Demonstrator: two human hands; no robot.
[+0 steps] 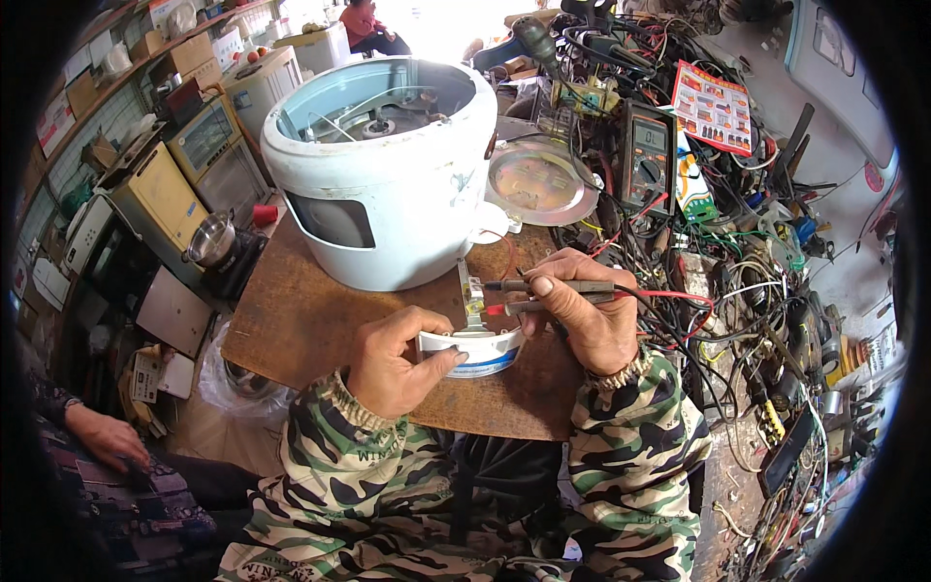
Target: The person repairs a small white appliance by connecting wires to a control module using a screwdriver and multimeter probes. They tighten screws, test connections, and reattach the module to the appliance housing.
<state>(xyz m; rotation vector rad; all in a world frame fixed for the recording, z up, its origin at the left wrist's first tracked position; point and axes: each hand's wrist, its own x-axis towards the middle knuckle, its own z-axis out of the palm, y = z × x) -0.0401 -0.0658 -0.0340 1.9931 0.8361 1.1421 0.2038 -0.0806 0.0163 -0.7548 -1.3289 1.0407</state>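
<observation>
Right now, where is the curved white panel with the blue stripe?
In the head view, the panel is near the middle, in the left hand, below the round white appliance shell and left of the right hand.

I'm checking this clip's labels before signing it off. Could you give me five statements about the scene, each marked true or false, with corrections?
1. The right hand holds two test probes. True.
2. The left hand is empty. False: it grips a curved white panel.
3. A multimeter is to the right of the large white round housing. True.
4. The housing stands on the floor. False: it stands on a brown wooden tabletop.
5. The sleeves of the person at work are plain red. False: they are camouflage-patterned.
</observation>
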